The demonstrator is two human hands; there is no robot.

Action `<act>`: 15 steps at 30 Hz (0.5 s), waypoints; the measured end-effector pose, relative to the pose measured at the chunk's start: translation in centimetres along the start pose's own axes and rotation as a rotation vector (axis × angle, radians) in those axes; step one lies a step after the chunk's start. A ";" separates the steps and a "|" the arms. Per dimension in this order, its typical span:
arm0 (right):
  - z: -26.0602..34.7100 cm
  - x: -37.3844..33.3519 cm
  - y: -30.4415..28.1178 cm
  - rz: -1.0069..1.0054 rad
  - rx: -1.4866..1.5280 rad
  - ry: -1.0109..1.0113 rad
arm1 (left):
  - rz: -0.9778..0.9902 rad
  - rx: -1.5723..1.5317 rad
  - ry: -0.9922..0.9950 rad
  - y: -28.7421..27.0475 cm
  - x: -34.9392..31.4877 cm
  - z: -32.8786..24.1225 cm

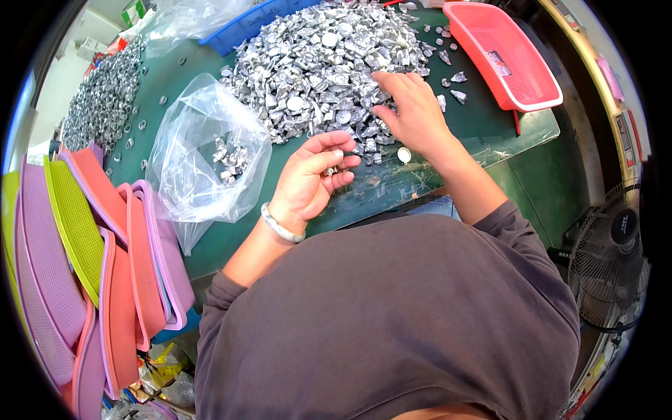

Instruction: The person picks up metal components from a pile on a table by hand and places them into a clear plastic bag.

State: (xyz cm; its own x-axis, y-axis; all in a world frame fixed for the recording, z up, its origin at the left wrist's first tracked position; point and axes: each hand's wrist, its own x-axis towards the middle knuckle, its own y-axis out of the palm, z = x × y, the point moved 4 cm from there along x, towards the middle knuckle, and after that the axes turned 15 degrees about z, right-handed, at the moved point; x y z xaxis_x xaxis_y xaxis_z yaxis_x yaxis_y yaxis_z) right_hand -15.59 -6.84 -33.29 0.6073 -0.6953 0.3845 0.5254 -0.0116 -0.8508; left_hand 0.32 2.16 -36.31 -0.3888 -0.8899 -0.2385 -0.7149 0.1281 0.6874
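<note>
A large heap of small silvery metal pieces, some round and cap-like, others crumpled-looking, covers the middle of the green table. My right hand lies at the heap's right side, its fingers and thumb apart and touching the pieces. Just in front of the heap, my left hand, with a pale bangle at the wrist, is turned palm up. Its curled fingers close around a few small metal pieces, partly hidden by them. A clear plastic bag lies left of that hand, with several metal pieces inside.
A pink basket stands at the far right, with loose pieces beside it. Behind the heap is a blue tray. Small metal rings are piled at the far left. Stacked colored baskets stand left, and a fan right.
</note>
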 end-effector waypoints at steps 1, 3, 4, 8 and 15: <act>-0.1 0.0 0.0 0.005 0.009 0.003 | -0.003 0.007 0.012 0.1 0.0 0.0; -0.3 0.1 0.1 0.015 0.028 0.009 | 0.006 0.007 0.024 0.1 0.1 0.0; -0.4 0.1 0.1 0.010 0.033 0.000 | 0.018 -0.001 0.022 -0.1 0.1 0.0; -0.6 0.1 -0.2 -0.017 0.069 -0.016 | 0.074 0.001 -0.003 -0.5 0.4 0.1; 0.8 -0.6 -0.3 0.169 1.047 -0.020 | 0.006 -0.003 -0.088 0.6 0.8 -0.1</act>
State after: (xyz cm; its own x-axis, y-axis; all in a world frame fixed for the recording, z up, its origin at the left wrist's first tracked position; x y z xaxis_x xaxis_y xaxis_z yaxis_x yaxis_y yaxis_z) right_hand -15.62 -5.85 -32.98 0.7249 -0.6182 0.3038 0.6790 0.7155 -0.1642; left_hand -0.33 1.51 -35.99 -0.4429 -0.8472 -0.2935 -0.7108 0.1322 0.6909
